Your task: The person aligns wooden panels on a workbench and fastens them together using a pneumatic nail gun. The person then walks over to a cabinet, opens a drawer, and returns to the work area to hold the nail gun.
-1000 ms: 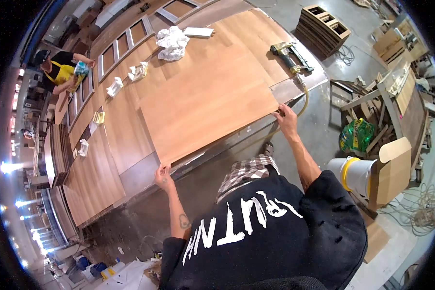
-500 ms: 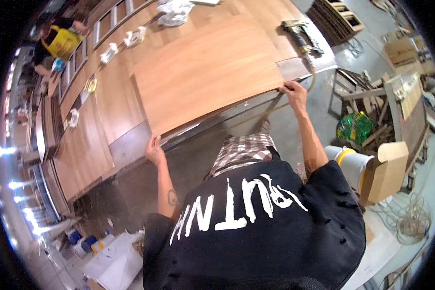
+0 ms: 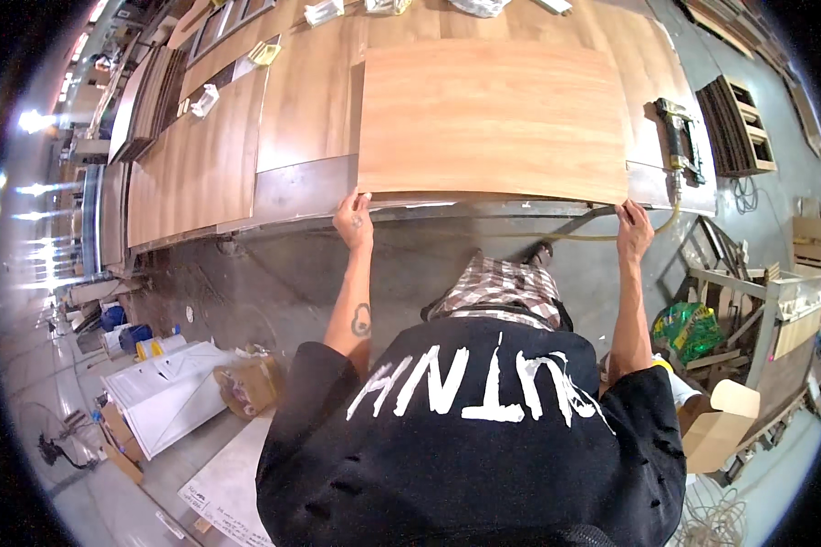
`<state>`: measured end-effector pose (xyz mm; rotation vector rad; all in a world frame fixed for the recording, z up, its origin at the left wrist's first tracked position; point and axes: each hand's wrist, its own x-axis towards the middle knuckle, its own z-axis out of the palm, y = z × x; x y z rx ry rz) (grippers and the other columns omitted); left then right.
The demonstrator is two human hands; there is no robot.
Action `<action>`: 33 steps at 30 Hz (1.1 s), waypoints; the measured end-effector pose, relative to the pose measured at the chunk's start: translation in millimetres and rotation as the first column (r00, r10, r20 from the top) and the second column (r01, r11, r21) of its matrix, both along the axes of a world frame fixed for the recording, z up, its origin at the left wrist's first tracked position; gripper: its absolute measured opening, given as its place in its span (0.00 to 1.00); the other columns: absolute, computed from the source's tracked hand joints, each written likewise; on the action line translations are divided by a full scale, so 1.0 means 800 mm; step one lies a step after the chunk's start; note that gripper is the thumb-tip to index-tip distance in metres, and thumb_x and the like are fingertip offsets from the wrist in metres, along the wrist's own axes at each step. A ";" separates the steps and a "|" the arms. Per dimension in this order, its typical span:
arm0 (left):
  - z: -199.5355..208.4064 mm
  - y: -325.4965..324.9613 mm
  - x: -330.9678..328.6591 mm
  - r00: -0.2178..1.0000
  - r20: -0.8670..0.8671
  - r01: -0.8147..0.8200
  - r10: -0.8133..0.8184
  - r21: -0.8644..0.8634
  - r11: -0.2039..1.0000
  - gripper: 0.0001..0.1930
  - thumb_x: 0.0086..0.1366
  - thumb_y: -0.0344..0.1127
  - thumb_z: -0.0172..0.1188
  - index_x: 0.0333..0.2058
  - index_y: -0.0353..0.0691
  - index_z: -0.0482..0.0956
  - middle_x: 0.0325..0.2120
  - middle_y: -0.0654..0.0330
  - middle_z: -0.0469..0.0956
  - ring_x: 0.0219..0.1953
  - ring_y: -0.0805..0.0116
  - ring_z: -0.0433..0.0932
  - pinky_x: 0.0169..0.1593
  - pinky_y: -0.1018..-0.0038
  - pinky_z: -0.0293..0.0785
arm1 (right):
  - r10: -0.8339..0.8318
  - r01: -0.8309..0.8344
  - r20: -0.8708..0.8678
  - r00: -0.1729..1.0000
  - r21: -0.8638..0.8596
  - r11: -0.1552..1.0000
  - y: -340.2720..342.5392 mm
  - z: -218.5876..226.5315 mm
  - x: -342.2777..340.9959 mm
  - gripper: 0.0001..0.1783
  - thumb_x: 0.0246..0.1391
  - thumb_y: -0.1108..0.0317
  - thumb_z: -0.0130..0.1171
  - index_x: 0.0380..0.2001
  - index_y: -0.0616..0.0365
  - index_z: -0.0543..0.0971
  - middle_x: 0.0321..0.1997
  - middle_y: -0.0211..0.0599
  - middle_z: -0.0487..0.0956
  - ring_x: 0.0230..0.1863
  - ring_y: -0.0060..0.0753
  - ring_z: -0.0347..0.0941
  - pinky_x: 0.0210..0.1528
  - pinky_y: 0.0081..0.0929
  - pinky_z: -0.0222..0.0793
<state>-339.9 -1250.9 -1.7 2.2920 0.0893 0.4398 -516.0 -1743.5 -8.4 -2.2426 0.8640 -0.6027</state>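
Observation:
A rectangular wood-grain panel (image 3: 493, 118) lies over other boards on the workbench, its near edge toward me. My left hand (image 3: 354, 219) pinches the near left corner of it, thumb on top. At the near right corner my right hand (image 3: 633, 228) grips the same panel, fingers closed on its edge. Right of the panel a nail gun (image 3: 677, 137) rests on the bench, its hose (image 3: 675, 211) hanging over the front edge.
Wood boards (image 3: 196, 164) cover the bench to the left, with a small plastic-wrapped bundle (image 3: 205, 100) on them. Stacked frames (image 3: 737, 128) stand on the floor at right. A green bundle (image 3: 689, 330) and an open carton (image 3: 722, 424) are near my right elbow.
My view has turned, so the bench now lies straighter across it. Both hands keep hold of the panel's near corners. The person in yellow at the far left is out of view.

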 end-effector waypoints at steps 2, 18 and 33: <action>0.005 -0.002 0.001 0.999 0.023 0.027 -0.027 0.015 1.000 0.12 0.55 0.30 0.64 0.38 0.31 0.79 0.30 0.51 0.79 0.31 0.60 0.79 0.37 0.70 0.73 | -0.007 0.007 0.010 1.000 -0.030 1.000 -0.001 0.002 0.002 0.16 0.47 0.66 0.66 0.40 0.60 0.81 0.42 0.38 0.80 0.38 0.30 0.78 0.43 0.23 0.72; -0.017 0.018 0.012 0.997 -0.072 0.040 -0.042 -0.029 0.999 0.16 0.56 0.38 0.65 0.39 0.33 0.79 0.30 0.53 0.81 0.33 0.65 0.79 0.41 0.71 0.73 | 0.004 0.005 0.147 0.989 -0.062 0.998 0.003 -0.019 0.002 0.12 0.44 0.70 0.65 0.36 0.58 0.81 0.39 0.40 0.80 0.40 0.36 0.78 0.42 0.28 0.74; 0.086 -0.520 -0.041 0.683 -0.275 0.730 -0.677 0.224 0.646 0.29 0.65 0.45 0.50 0.57 0.28 0.60 0.48 0.41 0.69 0.50 0.44 0.68 0.57 0.55 0.61 | 0.072 -0.077 0.134 0.988 0.027 0.997 -0.005 0.011 -0.001 0.13 0.45 0.71 0.66 0.36 0.62 0.79 0.43 0.43 0.79 0.41 0.44 0.77 0.41 0.31 0.74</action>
